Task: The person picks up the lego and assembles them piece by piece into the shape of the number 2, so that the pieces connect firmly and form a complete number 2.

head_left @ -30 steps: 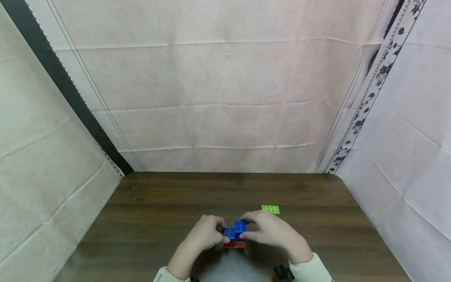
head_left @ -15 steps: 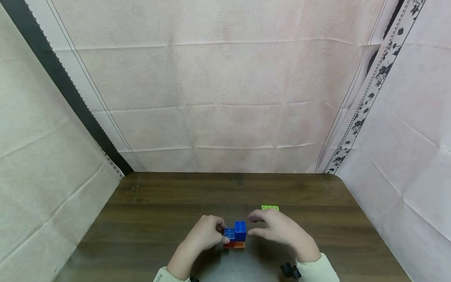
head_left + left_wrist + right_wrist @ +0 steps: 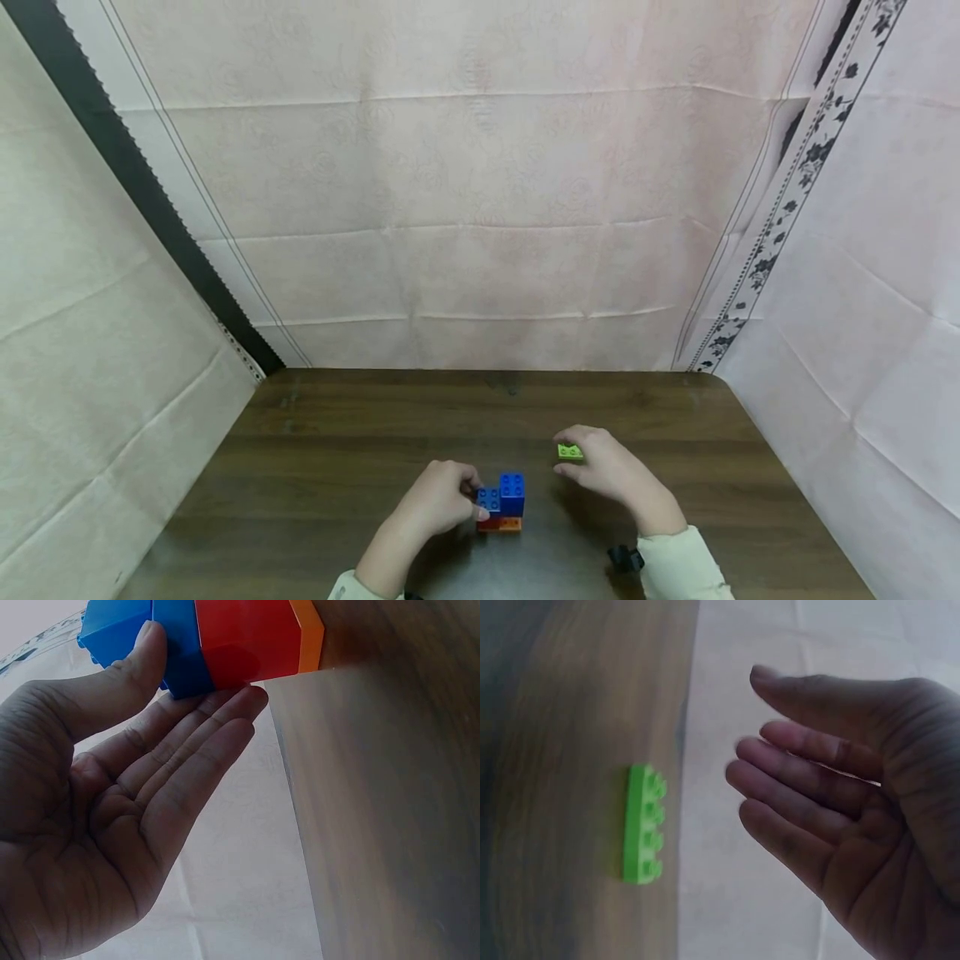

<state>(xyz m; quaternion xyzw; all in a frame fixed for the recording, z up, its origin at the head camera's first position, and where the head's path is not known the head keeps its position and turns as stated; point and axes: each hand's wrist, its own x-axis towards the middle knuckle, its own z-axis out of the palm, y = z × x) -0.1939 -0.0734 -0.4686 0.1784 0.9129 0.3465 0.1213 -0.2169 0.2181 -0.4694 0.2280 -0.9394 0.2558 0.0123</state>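
A stack of toy building bricks stands on the table, with a raised blue brick on top of a blue brick layer. Below these are a red brick and an orange brick. My left hand pinches the stack's left side at the blue layer, thumb on the near face and fingers behind. My right hand hovers by a flat lime-green brick, thumb and fingers apart and nothing between them. In the right wrist view that green brick lies apart from the fingertips, studs showing.
The brown wooden table has rounded far corners. Pale cloth hangs behind it and along both sides. A black wrist strap piece sits at the right cuff.
My right hand has let go of the raised blue brick and moved right and away to the green brick, now partly covering it. The left hand stays on the stack.
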